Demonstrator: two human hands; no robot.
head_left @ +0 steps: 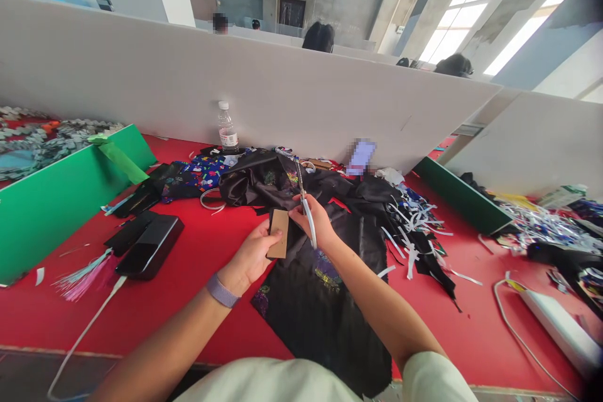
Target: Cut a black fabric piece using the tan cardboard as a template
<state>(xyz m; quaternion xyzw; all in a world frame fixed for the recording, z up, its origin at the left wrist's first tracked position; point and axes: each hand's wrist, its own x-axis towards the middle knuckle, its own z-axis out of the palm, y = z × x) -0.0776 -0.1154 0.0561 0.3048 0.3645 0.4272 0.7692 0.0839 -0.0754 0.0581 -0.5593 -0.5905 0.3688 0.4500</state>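
My left hand (254, 252) grips a small brown cardboard rectangle (279, 239), thumb on its front face. A dark edge shows along the card's left side. In my right hand (319, 221) is a pair of scissors (308, 217) with white handles, the blades pointing away from me. The fingertips of that hand reach the card's upper right edge, by black fabric. Below both hands a large piece of black fabric (348, 320) with glittery coloured patches spreads to the table's front edge. More crumpled black fabric (249, 177) lies beyond them.
A plastic bottle (227, 129) stands against the white partition (264, 85). On the red table (221, 326), a black phone (149, 248) with a white cable sits left. Fabric scraps (414, 220) lie right. Green dividers (70, 201) flank the space. A white power strip (560, 326) lies far right.
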